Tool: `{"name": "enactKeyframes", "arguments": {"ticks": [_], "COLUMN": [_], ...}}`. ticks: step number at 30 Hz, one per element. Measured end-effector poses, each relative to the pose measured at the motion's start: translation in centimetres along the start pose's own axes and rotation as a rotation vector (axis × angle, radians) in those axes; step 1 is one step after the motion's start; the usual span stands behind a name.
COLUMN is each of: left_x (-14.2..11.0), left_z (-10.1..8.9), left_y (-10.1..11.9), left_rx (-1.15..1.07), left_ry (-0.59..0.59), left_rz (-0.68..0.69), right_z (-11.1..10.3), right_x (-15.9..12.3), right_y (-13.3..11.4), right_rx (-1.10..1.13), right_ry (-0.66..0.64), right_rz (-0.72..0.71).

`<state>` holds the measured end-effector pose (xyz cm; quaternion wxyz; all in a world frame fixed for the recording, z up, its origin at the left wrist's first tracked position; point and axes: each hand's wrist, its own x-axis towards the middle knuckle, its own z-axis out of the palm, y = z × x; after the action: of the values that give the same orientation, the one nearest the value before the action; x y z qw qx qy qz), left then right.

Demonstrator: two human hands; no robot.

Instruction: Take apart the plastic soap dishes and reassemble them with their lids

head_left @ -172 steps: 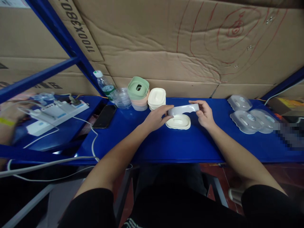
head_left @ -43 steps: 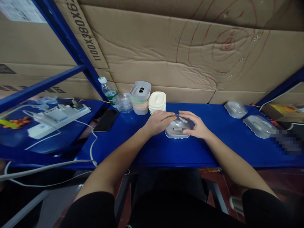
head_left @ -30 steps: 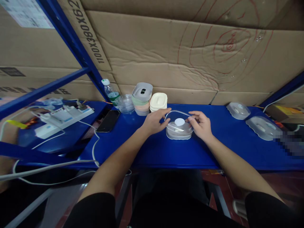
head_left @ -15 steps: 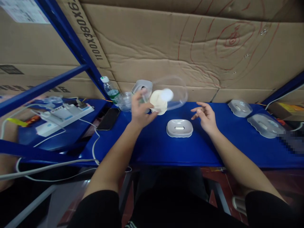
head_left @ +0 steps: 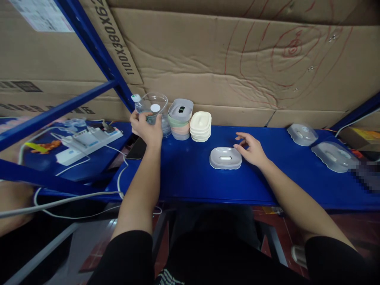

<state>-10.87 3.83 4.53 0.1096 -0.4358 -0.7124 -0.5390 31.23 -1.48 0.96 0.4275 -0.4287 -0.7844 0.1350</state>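
My left hand (head_left: 146,128) is raised at the back left of the blue bench (head_left: 190,178). It grips a clear plastic shell (head_left: 152,106) with a round white sticker, held over a pile of similar clear shells beside a water bottle. My right hand (head_left: 249,149) rests open on the bench, fingers spread, its fingertips just right of a grey oval soap dish (head_left: 225,158) that lies in the middle of the bench. Behind the dish stand a stack of coloured dishes with a grey one on top (head_left: 179,118) and a stack of cream dishes (head_left: 200,125).
Two clear-packed dishes (head_left: 303,133) (head_left: 334,156) lie at the right end of the bench. A black phone (head_left: 136,148), a white power strip (head_left: 89,140) and cables sit at left. Cardboard sheets form the back wall. A blue rack post (head_left: 97,51) slants at left.
Both hands lifted the clear shell off the grey dish. My left hand then carried it left to the pile by the bottle, and my right hand let go and settled beside the dish.
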Motion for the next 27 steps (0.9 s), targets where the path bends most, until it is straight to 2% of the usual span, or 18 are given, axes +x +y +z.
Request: {"name": "enactKeyframes", "arguments": {"ticks": [8, 11, 14, 17, 20, 23, 25, 27], "left_x": [-0.7, -0.6, -0.6, -1.4, -3.9, -8.0, -10.5, -12.2], "left_z": [0.5, 0.5, 0.4, 0.4, 0.4, 0.3, 0.1, 0.0], "left_y": [0.0, -0.1, -0.2, 0.4, 2.5, 5.6, 7.4, 8.4], "left_rx": [0.075, 0.030, -0.063, -0.166, -0.232, -0.283, -0.302, -0.287], "left_ry": [-0.059, -0.014, 0.080, 0.063, -0.157, -0.564, -0.736, -0.832], "left_rz": [-0.022, -0.001, 0.105, 0.302, 0.632, 1.063, 1.203, 1.239], "right_z": [-0.3, -0.5, -0.5, -0.2, 0.0, -0.1, -0.1, 0.0], "right_x": [0.0, 0.0, 0.0, 0.0, -0.1, -0.3, -0.3, -0.3], "right_y": [0.0, -0.1, -0.2, -0.2, -0.1, 0.1, 0.2, 0.3], "right_rx": [-0.042, -0.046, -0.084, -0.139, -0.128, -0.083, -0.056, -0.028], "right_ry": [-0.079, -0.162, -0.336, -0.528, -0.604, -0.570, -0.532, -0.492], "right_rz": [-0.011, -0.023, -0.060, -0.057, -0.057, -0.095, -0.120, -0.145]}}
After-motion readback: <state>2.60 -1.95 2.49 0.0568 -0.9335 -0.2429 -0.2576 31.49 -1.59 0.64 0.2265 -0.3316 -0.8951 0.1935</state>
